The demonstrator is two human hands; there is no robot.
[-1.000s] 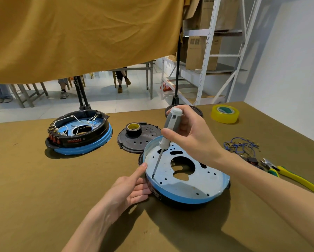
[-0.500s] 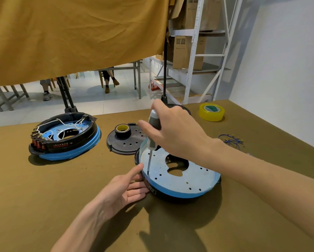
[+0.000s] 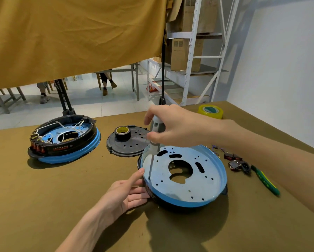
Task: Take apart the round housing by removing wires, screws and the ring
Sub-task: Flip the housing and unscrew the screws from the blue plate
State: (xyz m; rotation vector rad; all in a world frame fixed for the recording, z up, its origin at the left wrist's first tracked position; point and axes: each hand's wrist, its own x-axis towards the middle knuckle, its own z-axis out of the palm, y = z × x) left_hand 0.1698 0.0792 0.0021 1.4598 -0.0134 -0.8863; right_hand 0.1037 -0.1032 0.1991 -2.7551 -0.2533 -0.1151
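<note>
On housing (image 3: 198,180): R hand (image 3: 172,124) grips screwdriver (image 3: 155,137), L hand (image 3: 127,195) steadies rim.

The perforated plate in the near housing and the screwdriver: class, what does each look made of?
Perforated plate: probably sheet metal, matt pale grey-blue, with cleanly punched holes and slots.
Screwdriver: thin shiny shaft, likely steel; grey and white handle looks like plastic, gripped by the right hand.
</note>
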